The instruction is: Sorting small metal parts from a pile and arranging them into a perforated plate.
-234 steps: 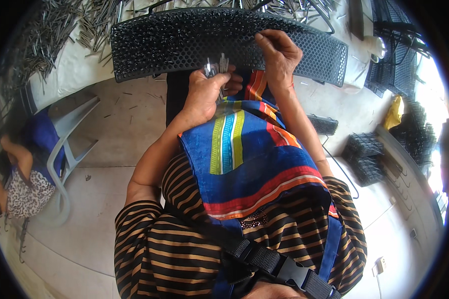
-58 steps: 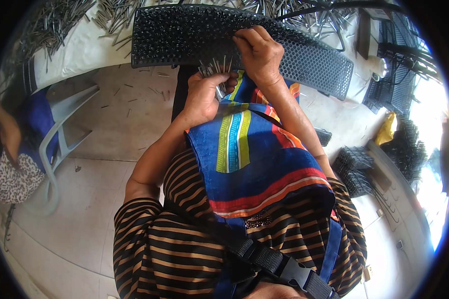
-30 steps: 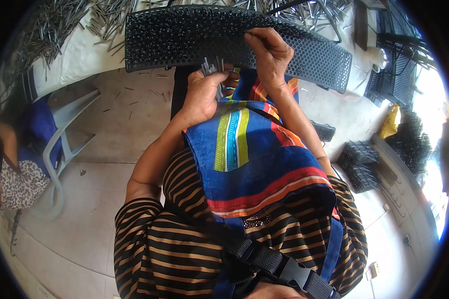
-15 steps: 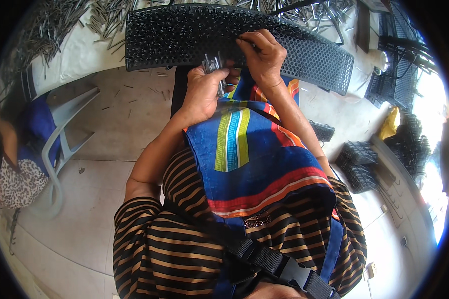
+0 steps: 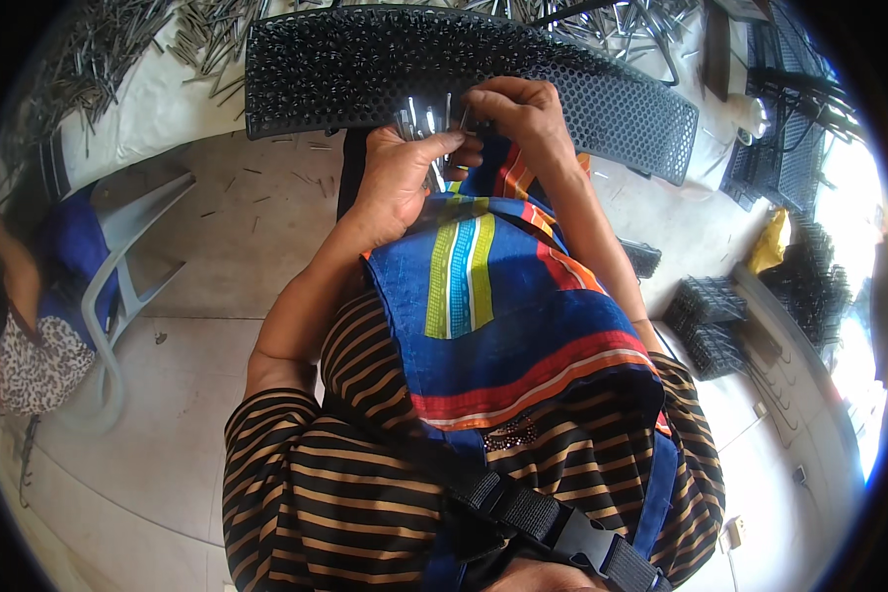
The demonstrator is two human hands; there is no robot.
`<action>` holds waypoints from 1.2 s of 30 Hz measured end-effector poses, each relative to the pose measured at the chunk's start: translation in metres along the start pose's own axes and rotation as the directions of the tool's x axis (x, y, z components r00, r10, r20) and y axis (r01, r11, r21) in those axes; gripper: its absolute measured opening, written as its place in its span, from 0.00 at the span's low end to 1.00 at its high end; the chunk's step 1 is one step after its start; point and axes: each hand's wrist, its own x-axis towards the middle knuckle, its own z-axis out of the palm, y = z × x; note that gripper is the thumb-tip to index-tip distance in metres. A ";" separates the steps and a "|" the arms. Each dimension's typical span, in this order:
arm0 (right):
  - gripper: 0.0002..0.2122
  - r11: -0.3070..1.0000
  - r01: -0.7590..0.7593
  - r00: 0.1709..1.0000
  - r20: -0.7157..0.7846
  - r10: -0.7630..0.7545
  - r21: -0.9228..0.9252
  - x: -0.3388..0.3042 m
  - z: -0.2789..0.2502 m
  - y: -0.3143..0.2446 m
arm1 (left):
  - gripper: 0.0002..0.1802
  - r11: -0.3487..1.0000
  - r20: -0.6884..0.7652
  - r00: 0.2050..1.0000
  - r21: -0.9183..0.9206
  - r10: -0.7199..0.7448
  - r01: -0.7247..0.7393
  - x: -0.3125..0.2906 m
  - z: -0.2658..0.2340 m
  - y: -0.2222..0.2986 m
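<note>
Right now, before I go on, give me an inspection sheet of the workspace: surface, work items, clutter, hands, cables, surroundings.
Surface: table with a whitish covering.
Work items: black perforated panel at the table's near edge, left part thick with dark pieces, right part showing open holes; bundle of slim metal rods.
Clutter: loose metal rods heaped behind the panel and to its left; strays on the floor.
Hands: left hand grips the bundle; right hand is pinched beside it, contents unclear.
Cables: thin pale cord, apparently, lower right.
Surroundings: seated person and pale chair, left; black wire racks, right.
</note>
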 end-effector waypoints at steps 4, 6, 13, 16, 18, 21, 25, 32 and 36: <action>0.07 0.987 -0.098 0.993 0.083 0.088 0.129 -0.005 -0.004 0.004 | 0.07 1.000 0.042 0.999 -0.016 0.009 -0.008 0.003 0.002 -0.003; 0.06 1.000 -0.012 0.999 0.047 0.011 0.023 -0.011 0.006 0.003 | 0.07 1.000 0.091 0.996 -0.002 -0.013 0.013 0.004 0.000 -0.005; 0.04 0.993 -0.049 0.996 0.082 0.040 0.108 -0.007 -0.003 0.007 | 0.07 0.993 0.144 0.986 0.092 -0.082 0.069 0.002 0.005 -0.003; 0.03 0.975 -0.077 0.994 0.095 0.058 0.210 -0.004 -0.012 0.012 | 0.07 0.991 0.134 0.989 0.121 -0.068 0.052 -0.001 0.008 -0.008; 0.02 0.922 -0.047 0.999 0.010 0.046 0.384 -0.004 -0.013 0.017 | 0.07 0.984 0.111 0.992 0.174 -0.055 0.036 -0.002 0.009 -0.011; 0.02 0.907 0.173 0.959 -0.275 -0.066 0.384 -0.003 -0.012 0.018 | 0.07 0.971 0.061 0.994 0.226 -0.089 0.073 -0.004 0.007 -0.015; 0.04 0.889 0.419 0.832 -0.471 -0.294 0.185 0.001 -0.005 0.014 | 0.09 0.950 0.040 0.991 0.292 -0.128 0.112 -0.009 0.001 -0.033; 0.05 0.771 0.587 0.669 -0.388 -0.634 -0.248 0.016 -0.009 0.028 | 0.10 0.923 0.107 0.989 0.381 -0.098 0.051 -0.012 -0.004 -0.035; 0.05 0.745 0.604 0.656 -0.354 -0.666 -0.284 0.017 -0.007 0.030 | 0.09 0.950 0.059 0.995 0.307 -0.075 0.054 -0.011 -0.005 -0.033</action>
